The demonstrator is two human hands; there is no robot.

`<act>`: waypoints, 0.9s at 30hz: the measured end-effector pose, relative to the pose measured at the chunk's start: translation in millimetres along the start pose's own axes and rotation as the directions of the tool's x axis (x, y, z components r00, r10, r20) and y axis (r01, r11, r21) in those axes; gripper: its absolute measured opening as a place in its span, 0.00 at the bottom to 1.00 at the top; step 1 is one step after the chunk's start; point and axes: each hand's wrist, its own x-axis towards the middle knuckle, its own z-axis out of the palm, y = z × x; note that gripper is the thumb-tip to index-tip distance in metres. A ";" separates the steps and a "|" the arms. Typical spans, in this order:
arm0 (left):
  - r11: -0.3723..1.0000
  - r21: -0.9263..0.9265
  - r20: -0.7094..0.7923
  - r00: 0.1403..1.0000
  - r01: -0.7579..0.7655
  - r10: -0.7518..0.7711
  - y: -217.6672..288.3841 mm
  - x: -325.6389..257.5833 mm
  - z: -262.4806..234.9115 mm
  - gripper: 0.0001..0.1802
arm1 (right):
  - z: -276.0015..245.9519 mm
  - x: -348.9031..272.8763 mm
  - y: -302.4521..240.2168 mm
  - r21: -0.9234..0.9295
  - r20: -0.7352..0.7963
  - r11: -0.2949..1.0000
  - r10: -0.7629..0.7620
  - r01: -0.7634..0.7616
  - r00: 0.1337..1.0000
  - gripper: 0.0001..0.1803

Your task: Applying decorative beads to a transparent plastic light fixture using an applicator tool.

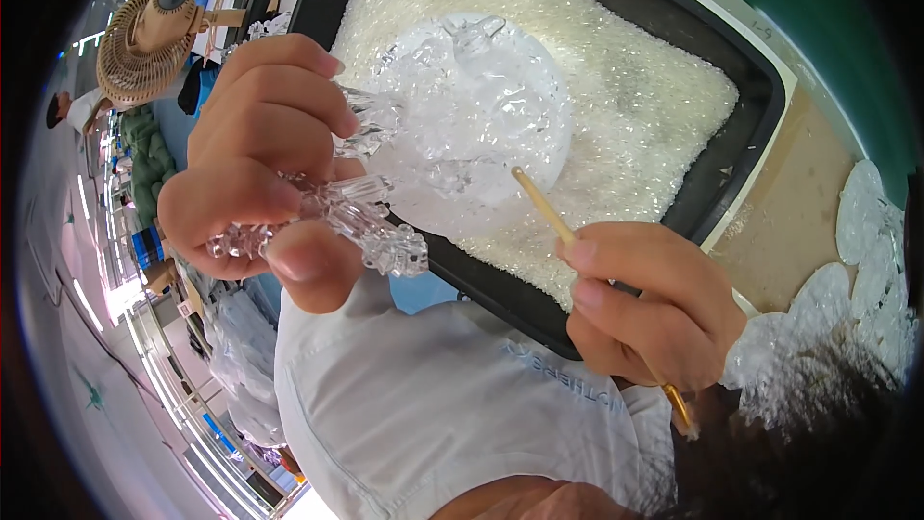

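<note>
Pinched between the thumb and curled fingers of my left hand (265, 164) is a clear, knobbly ornament piece (371, 226), glass-like and faceted. More clear material shows by the fingertips; whether it is the same piece, I cannot tell. My right hand (654, 299) is closed on a slim paintbrush (547, 205). Its pale handle end points up and left toward a round whitish dish (549, 96), while the gold ferrule and bristles stick out below the hand. Several clear, shiny pieces (481, 101) lie in the dish, partly blurred together by glare.
Under the dish, white glittering granules (640, 87) fill a black tray (770, 87). Clear bumpy discs (818, 308) lie at the right on a tan surface (789, 221). A beige fan (149, 39) stands at the upper left, with another person (82, 111) farther off.
</note>
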 end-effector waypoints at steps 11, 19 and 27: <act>1.000 0.005 -0.004 1.000 0.030 -0.030 0.7 3.2 0.0 0.20 | 1.7 -0.1 -1.4 0.020 -0.036 1.000 -0.009 0.010 0.999 0.14; 0.999 -0.007 0.007 0.999 -0.037 0.037 -6.2 2.9 -2.2 0.20 | 4.7 -6.4 -0.1 0.044 -0.051 0.998 -0.047 0.049 0.998 0.12; 0.999 0.030 -0.118 0.993 0.021 -0.017 -0.8 3.8 9.5 0.20 | 4.6 -6.0 -1.4 0.012 -0.049 0.999 -0.034 0.035 0.998 0.14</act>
